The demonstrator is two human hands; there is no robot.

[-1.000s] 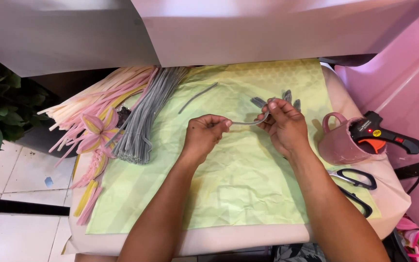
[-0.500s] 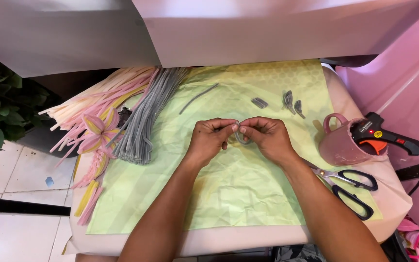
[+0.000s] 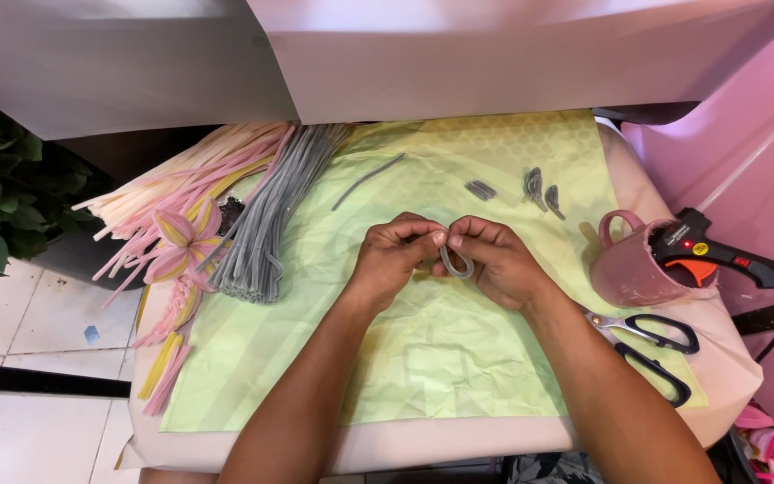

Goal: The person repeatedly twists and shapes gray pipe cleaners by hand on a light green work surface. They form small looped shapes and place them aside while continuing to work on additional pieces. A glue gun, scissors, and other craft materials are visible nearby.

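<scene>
A short grey pipe cleaner (image 3: 455, 263) is held bent into a small loop between the two hands, above the middle of the pale green paper sheet (image 3: 423, 358) that covers the desk (image 3: 745, 376). The left hand (image 3: 394, 260) is closed on one end of it in a narrow pinch grip of thumb and forefinger, and the right hand (image 3: 494, 262) is closed the same way on the other end, so that the fingertips of both hands nearly meet over the loop. The curve hangs just below the fingertips (it appears to be kept bent by the two ends being pressed together).

A thick bundle of grey pipe cleaners (image 3: 266, 220) is laid lengthwise at the far left of the sheet, within reach of the left hand, and one single grey stem (image 3: 367, 181) lies apart from it towards the far middle. Cream and pink stems (image 3: 181, 184) are fanned out further left, with a finished pink-and-yellow flower (image 3: 183, 240) resting on them. Several small folded grey pieces (image 3: 530, 186) are set aside at the far right. At the right edge, a pink mug (image 3: 638, 264) serves as a rest for a black and orange glue gun (image 3: 718, 255), and black-handled scissors (image 3: 651, 345) lie near it.
</scene>
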